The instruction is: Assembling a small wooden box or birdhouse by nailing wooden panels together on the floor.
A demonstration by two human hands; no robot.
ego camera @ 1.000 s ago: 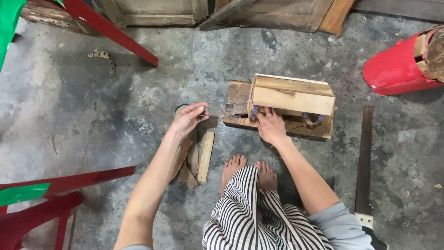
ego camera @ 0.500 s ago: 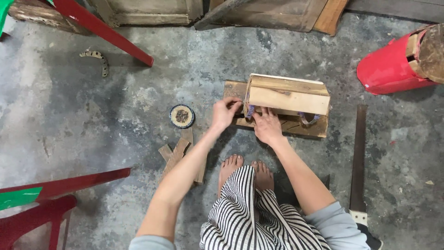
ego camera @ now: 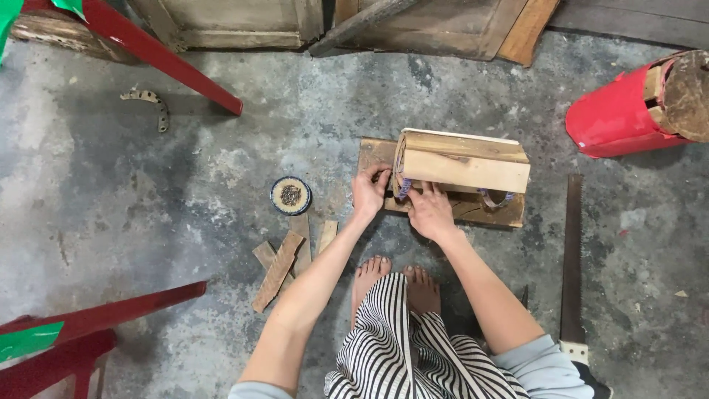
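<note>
A small wooden box made of pale planks stands on a darker wooden board on the concrete floor. My left hand is at the box's left end, fingers curled against a bluish-purple band around it. My right hand presses the box's front lower edge beside the left hand. What exactly the fingers pinch is hidden. A second loop of band shows under the box to the right. My bare feet are just below.
A round tin and several loose wood strips lie left of the board. A hand saw lies at right, a red container at upper right, red chair legs at left, and wooden frames along the top.
My left hand left the wood strips beside the tin and moved right to the box's left end. The right hand stayed at the box front.
</note>
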